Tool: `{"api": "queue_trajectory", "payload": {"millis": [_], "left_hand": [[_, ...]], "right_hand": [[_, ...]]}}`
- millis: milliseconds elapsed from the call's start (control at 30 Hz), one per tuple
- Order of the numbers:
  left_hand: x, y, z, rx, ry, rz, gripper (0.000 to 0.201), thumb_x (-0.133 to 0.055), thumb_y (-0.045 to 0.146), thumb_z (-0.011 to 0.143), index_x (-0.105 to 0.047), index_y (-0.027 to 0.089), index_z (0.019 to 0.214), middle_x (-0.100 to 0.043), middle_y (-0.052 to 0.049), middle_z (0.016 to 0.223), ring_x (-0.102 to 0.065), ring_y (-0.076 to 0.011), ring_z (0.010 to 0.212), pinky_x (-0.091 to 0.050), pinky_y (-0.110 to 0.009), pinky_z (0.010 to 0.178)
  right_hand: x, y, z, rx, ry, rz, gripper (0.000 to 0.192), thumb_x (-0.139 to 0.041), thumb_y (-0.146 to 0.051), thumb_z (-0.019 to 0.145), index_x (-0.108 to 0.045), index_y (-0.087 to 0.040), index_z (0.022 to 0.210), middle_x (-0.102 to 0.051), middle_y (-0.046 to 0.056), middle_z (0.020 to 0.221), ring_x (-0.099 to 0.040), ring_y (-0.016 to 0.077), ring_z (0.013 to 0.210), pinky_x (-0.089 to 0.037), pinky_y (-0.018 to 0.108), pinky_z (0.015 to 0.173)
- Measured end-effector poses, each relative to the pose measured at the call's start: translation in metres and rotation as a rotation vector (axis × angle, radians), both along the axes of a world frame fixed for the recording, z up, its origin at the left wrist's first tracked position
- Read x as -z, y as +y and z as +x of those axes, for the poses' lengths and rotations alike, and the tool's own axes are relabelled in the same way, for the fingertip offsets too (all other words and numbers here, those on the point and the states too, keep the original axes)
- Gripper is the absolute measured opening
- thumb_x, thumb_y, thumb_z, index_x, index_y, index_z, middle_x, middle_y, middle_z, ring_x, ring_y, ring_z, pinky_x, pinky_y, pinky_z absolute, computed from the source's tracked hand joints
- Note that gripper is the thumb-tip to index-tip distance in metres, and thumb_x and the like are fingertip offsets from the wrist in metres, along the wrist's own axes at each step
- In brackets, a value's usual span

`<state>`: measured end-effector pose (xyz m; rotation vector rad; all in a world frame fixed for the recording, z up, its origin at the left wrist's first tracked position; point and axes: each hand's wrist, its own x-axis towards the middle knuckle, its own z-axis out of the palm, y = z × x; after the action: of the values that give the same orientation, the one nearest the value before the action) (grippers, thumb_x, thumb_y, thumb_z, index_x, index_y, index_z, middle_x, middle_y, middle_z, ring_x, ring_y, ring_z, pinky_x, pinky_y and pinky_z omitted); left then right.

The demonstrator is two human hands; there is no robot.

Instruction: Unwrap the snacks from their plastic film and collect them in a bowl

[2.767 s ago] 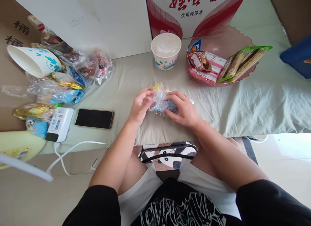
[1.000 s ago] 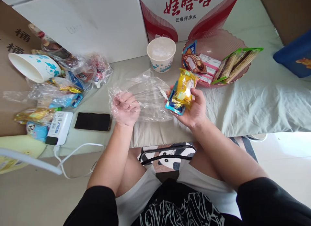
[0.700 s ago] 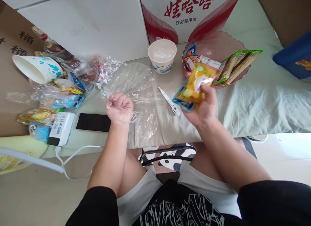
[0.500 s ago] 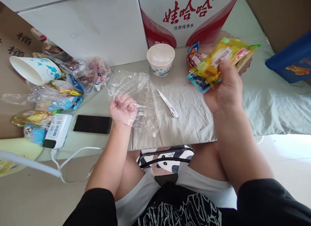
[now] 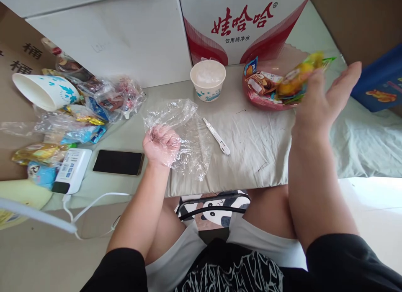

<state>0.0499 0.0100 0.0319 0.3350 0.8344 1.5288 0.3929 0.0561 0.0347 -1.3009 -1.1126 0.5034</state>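
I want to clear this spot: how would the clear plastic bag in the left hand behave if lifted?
Clear plastic bag: crumpled and draping from the left hand, so probably floppy. It looks empty, so likely very light, apt to drift.

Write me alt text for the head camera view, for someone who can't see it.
A seated person's left hand grips a crumpled clear plastic bag on a pale cloth-covered table, while the open right hand is raised by blurred yellow snack packets over a pink scalloped plastic bowl of snacks. A white pen-shaped tool lies between the hands.
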Motion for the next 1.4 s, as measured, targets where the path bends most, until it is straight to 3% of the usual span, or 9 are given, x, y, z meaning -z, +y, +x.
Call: {"api": "queue_trajectory", "payload": {"millis": [133,300,567,767,900,1033,1133,1300,1400], "left_hand": [[-0.002,-0.001,0.000,0.018,-0.048,-0.032,0.047,-0.039,0.029,0.103,-0.032,0.019,0.058,-0.029,0.006,0.053,-0.020,-0.0058,0.041,-0.026,-0.019,0.040],[-0.005,-0.005,0.001,0.103,-0.100,-0.093,0.048,-0.036,0.037,0.104,-0.036,0.019,0.060,-0.033,0.006,0.053,-0.016,-0.0043,0.038,-0.021,-0.019,0.038],[0.001,-0.016,-0.002,0.258,0.025,-0.173,0.047,-0.040,0.051,0.101,-0.042,0.020,0.066,-0.029,0.008,0.050,0.003,-0.0011,0.035,-0.002,-0.022,0.034],[0.004,-0.039,0.003,0.294,0.044,-0.261,0.048,-0.045,0.062,0.097,-0.037,0.024,0.068,-0.007,0.010,0.044,0.009,-0.0038,0.035,0.004,-0.025,0.034],[-0.002,-0.041,0.012,0.556,-0.050,-0.305,0.046,-0.042,0.057,0.096,-0.033,0.023,0.066,-0.019,0.007,0.044,0.000,-0.0048,0.032,-0.002,-0.024,0.032],[0.007,-0.032,0.028,0.625,0.048,-0.262,0.035,-0.040,0.044,0.096,-0.046,0.021,0.071,-0.043,0.003,0.054,-0.020,-0.0055,0.034,-0.017,-0.021,0.035],[0.022,-0.035,0.041,0.599,0.380,-0.165,0.040,-0.045,0.047,0.096,-0.056,0.018,0.072,-0.054,-0.001,0.060,-0.044,-0.0095,0.046,-0.030,-0.022,0.043],[0.031,-0.047,0.046,0.808,0.595,0.048,0.051,-0.056,0.067,0.090,-0.067,0.018,0.099,-0.069,-0.005,0.084,-0.064,-0.0174,0.072,-0.050,-0.030,0.066],[0.033,-0.048,0.041,0.823,0.775,0.114,0.053,-0.077,0.049,0.079,-0.062,0.020,0.120,-0.071,-0.007,0.104,-0.067,-0.0199,0.087,-0.054,-0.032,0.076]], "right_hand": [[0.023,-0.022,-0.018,0.261,-0.657,-0.127,0.038,-0.066,-0.030,0.082,-0.066,-0.025,0.120,-0.064,0.014,0.131,-0.044,0.0404,0.140,-0.023,0.068,0.117],[0.044,-0.022,-0.027,0.273,-0.898,-0.319,0.023,-0.052,-0.033,0.088,-0.069,-0.022,0.099,-0.070,0.011,0.100,-0.055,0.0350,0.114,-0.034,0.060,0.101],[0.019,-0.067,-0.065,0.056,-0.802,-0.125,0.029,-0.058,-0.038,0.090,-0.070,-0.023,0.112,-0.068,0.013,0.115,-0.055,0.0385,0.121,-0.037,0.062,0.103],[0.018,-0.098,-0.123,-0.581,-0.378,0.024,0.077,-0.068,-0.053,0.087,-0.039,-0.027,0.153,-0.047,0.013,0.156,-0.046,0.0340,0.144,-0.042,0.055,0.117],[0.024,-0.096,-0.137,-0.722,-0.176,0.073,0.042,-0.067,-0.050,0.091,-0.060,-0.027,0.126,-0.065,0.008,0.136,-0.055,0.0284,0.139,-0.044,0.053,0.118],[0.018,-0.095,-0.125,-0.482,-0.106,0.005,0.026,-0.062,-0.040,0.095,-0.061,-0.023,0.076,-0.071,0.002,0.082,-0.070,0.0199,0.089,-0.056,0.039,0.087],[0.016,-0.091,-0.112,-0.298,-0.066,-0.076,0.040,-0.060,-0.040,0.095,-0.051,-0.022,0.061,-0.053,-0.003,0.054,-0.050,0.0120,0.054,-0.043,0.027,0.058],[0.027,-0.087,-0.099,-0.197,-0.026,-0.143,0.043,-0.062,-0.042,0.091,-0.042,-0.024,0.058,-0.044,-0.005,0.046,-0.037,0.0100,0.045,-0.029,0.026,0.049],[0.039,-0.090,-0.096,-0.178,-0.089,-0.225,0.041,-0.060,-0.045,0.089,-0.043,-0.024,0.059,-0.044,-0.005,0.047,-0.036,0.0103,0.046,-0.028,0.027,0.050]]}}
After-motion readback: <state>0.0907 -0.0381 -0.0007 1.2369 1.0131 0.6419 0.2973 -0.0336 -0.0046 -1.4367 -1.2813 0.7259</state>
